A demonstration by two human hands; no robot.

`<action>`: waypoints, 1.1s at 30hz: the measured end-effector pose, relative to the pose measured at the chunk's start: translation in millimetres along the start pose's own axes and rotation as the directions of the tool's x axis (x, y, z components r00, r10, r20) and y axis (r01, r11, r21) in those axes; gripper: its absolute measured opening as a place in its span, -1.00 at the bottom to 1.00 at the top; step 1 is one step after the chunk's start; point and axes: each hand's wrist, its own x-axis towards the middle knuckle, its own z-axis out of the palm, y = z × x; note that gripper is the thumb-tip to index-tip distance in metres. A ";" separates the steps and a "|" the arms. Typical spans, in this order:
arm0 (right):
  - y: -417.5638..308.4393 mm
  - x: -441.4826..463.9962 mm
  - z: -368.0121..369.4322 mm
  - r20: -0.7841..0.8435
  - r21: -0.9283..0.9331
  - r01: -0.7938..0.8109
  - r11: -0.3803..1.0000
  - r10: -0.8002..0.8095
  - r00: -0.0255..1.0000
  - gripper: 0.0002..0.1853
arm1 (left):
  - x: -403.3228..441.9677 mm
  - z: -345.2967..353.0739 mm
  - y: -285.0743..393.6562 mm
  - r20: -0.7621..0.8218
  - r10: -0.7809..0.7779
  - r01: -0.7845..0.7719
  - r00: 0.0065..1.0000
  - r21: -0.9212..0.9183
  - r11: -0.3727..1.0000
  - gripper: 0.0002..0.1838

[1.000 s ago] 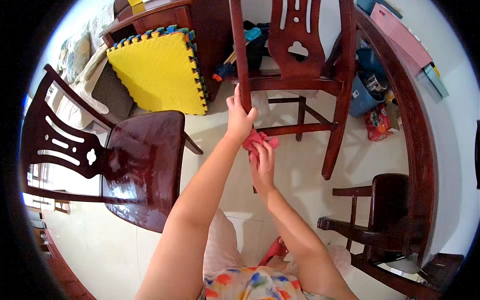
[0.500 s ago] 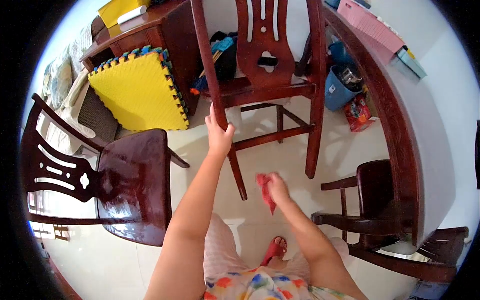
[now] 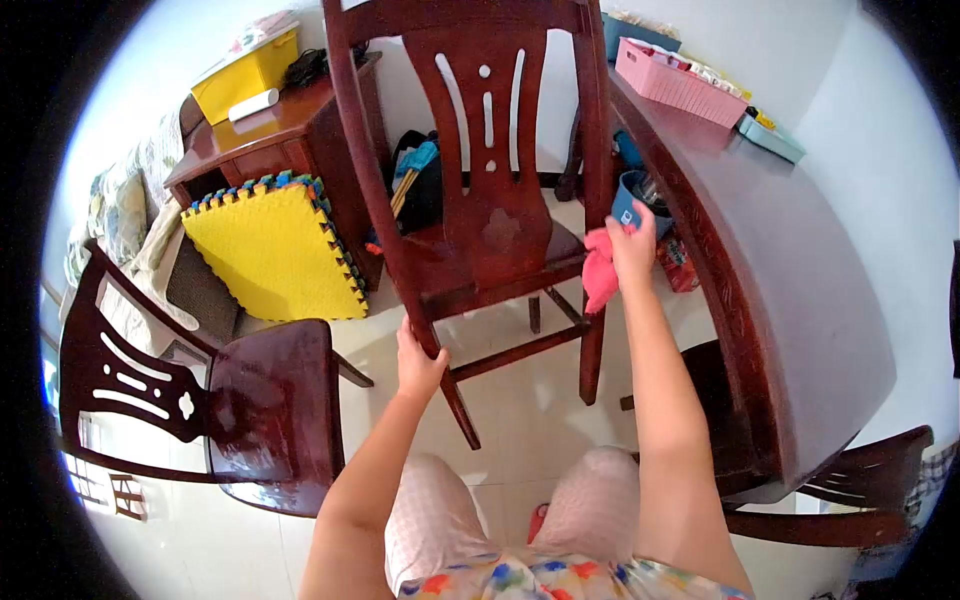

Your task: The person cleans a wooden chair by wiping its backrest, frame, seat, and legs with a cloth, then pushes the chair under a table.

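Note:
A dark reddish-brown wooden chair (image 3: 490, 130) stands in front of me with its slatted back facing me. Low on the chair's left rear leg, my left hand (image 3: 422, 365) is wrapped around the wood. My right hand (image 3: 635, 245) grips a pinkish-red cloth (image 3: 600, 270) at the chair's right rear post, about seat height. The cloth appears to touch the post, and part of it is hidden by my fingers.
Another wooden chair (image 3: 270, 390) stands to my left. Behind it, yellow foam mats (image 3: 275, 250) lean against a wooden cabinet (image 3: 330, 140). A long dark table (image 3: 780, 270) runs along the right, bearing a pink basket (image 3: 680, 85). A blue bin (image 3: 640, 190) stands beneath.
My right hand has risen with the cloth from low beside the chair's legs to its right post. My left hand keeps hold of the left leg. The view has tilted upward.

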 end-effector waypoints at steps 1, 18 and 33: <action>-19.0 17.4 1.3 0.015 -0.064 0.013 0.998 -0.012 1.000 -0.37 | -2.4 -5.1 6.1 0.051 -0.055 0.055 0.997 -0.008 0.998 -0.04; -176.0 78.9 -57.9 0.259 -0.196 -0.137 0.971 0.186 0.948 -0.16 | 124.3 -169.8 328.9 -0.270 -0.336 0.213 0.902 -0.400 0.892 -0.05; -282.8 135.1 -148.6 0.421 -0.578 -0.050 0.814 0.350 0.837 -0.52 | 98.7 -185.5 352.5 0.355 -0.864 0.774 0.356 -0.630 0.060 0.02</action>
